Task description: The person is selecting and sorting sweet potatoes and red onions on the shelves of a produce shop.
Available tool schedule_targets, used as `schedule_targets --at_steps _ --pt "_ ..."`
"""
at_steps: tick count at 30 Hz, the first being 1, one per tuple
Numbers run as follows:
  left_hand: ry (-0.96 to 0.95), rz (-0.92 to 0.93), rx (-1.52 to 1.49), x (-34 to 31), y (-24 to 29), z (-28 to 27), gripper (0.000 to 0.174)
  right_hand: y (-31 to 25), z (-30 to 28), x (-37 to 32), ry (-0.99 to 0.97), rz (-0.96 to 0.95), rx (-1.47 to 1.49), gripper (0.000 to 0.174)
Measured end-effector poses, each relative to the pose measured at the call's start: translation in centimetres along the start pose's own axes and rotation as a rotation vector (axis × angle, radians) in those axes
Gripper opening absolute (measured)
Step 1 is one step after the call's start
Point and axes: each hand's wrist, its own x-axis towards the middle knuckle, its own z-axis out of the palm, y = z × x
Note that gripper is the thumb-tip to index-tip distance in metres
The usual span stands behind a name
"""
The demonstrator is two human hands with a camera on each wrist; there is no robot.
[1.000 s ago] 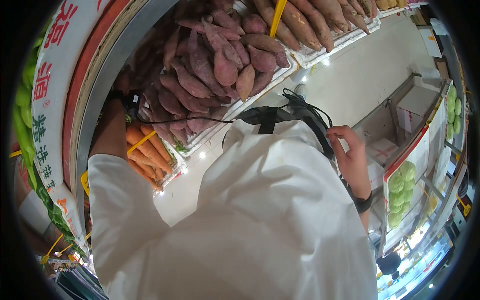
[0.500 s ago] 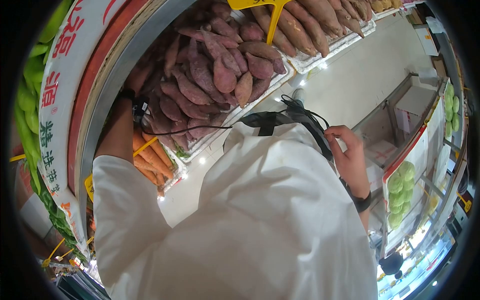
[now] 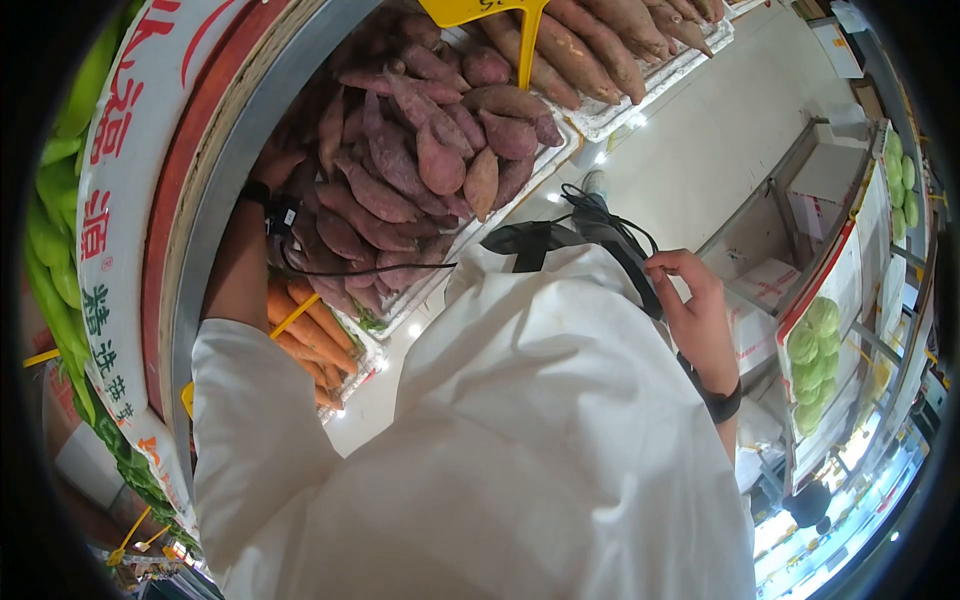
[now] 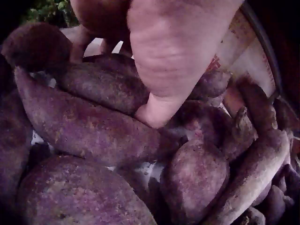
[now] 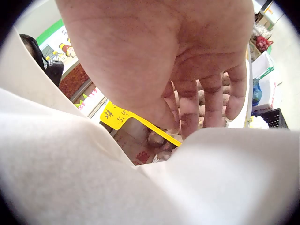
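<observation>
In the head view my left hand [image 3: 277, 165] reaches into a pile of purple sweet potatoes [image 3: 440, 165], partly in shadow. Up close in the left wrist view, the left hand [image 4: 171, 51] straddles one purple sweet potato [image 4: 101, 86], thumb on the near side and fingers over the far side; the fingertips are partly hidden. A longer sweet potato [image 4: 89, 131] lies beside the thumb. My right hand [image 3: 697, 320] hangs at the waist near a black cable [image 3: 625, 225], fingers loosely bent. Nothing shows in the right hand [image 5: 159, 56] in the right wrist view.
Carrots [image 3: 315, 335] lie beside the purple pile. Larger brown sweet potatoes [image 3: 590, 50] sit in a white tray behind a yellow price tag [image 3: 530, 45]. A metal rim [image 3: 225, 150] runs along the left. Green produce [image 3: 815, 350] stands on a shelf at the right.
My left hand and wrist have moved rightward, deeper over the purple sweet potatoes. More of the yellow tag shows as the head view has shifted. The right hand stays at the waist.
</observation>
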Motion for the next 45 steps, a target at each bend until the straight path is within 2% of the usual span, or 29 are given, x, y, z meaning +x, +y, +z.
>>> schedule_targets --at_steps 1,3,4,6,10,13,20,27,29,30,31,33,35,36,38,40,41,43,44,45 --pt "-0.002 0.003 0.000 -0.1 0.6 0.0 0.074 -0.1 0.0 0.0 -0.010 0.013 -0.004 0.012" --pt "0.071 -0.044 0.319 -0.9 2.1 0.1 0.074 0.0 0.0 -0.1 -0.004 0.004 0.001 0.012" --pt "0.072 -0.040 0.317 -0.9 1.9 0.1 0.074 0.0 0.0 -0.1 -0.001 -0.006 0.005 0.012" --pt "0.239 -0.022 0.432 -0.9 0.6 0.3 0.071 0.2 0.0 0.0 -0.002 -0.002 0.016 0.013" --pt "0.274 0.051 0.273 -0.6 -1.0 -0.7 0.069 0.2 -0.3 0.7 -0.026 -0.002 0.049 0.013" --pt "0.424 -0.072 0.409 -1.2 0.1 -1.7 0.060 0.5 -1.0 1.8 -0.061 -0.078 0.019 0.013" --pt "0.549 -0.224 -0.464 -6.1 3.8 -1.4 0.053 0.4 -3.0 5.6 -0.216 -0.209 0.016 0.013" --pt "0.595 -0.183 -1.376 -13.3 8.5 0.9 0.046 -0.4 -5.3 11.5 -0.433 -0.419 0.017 0.016" --pt "0.561 -0.357 -1.188 -16.2 15.4 4.3 0.044 -2.4 -5.2 13.0 -0.484 -0.479 -0.020 0.014" --pt "0.420 -0.345 -1.387 -17.4 16.8 5.5 0.042 -3.6 -4.8 13.7 -0.545 -0.492 0.009 0.014" --pt "0.266 -0.326 -1.578 -18.5 17.8 6.6 0.040 -4.7 -4.2 14.2 -0.607 -0.503 0.037 0.013" --pt "0.167 -0.270 -1.688 -20.2 18.5 9.7 0.044 -5.8 -1.6 15.3 -0.654 -0.539 0.061 0.015" --pt "0.140 -0.288 -1.636 -21.2 19.3 12.4 0.047 -6.9 1.6 15.8 -0.781 -0.482 0.202 0.019" --pt "0.110 -0.323 -1.577 -21.4 20.1 13.8 0.049 -6.9 3.7 15.9 -0.779 -0.496 0.213 0.023" --pt "0.199 -0.440 -1.569 -21.3 22.8 15.9 0.048 -7.0 7.5 15.5 -0.777 -0.516 0.214 0.027" --pt "0.244 -0.506 -1.567 -21.5 22.5 17.5 0.041 -7.1 10.4 14.8 -0.847 -0.339 0.442 0.037" --pt "0.278 -0.522 -1.575 -21.5 21.6 18.5 0.037 -6.3 11.5 15.1 -0.853 -0.350 0.431 0.037" --pt "0.284 -0.551 -1.616 -21.6 23.0 19.2 0.029 -5.6 13.1 15.2 -0.859 -0.268 0.131 0.043" --pt "0.282 -0.540 -1.599 -21.6 23.3 19.5 0.029 -5.8 12.9 14.8 -0.816 -0.197 0.117 0.042" --pt "0.278 -0.530 -1.582 -21.6 23.4 19.5 0.028 -6.1 12.6 14.8 -0.816 -0.203 0.106 0.042"
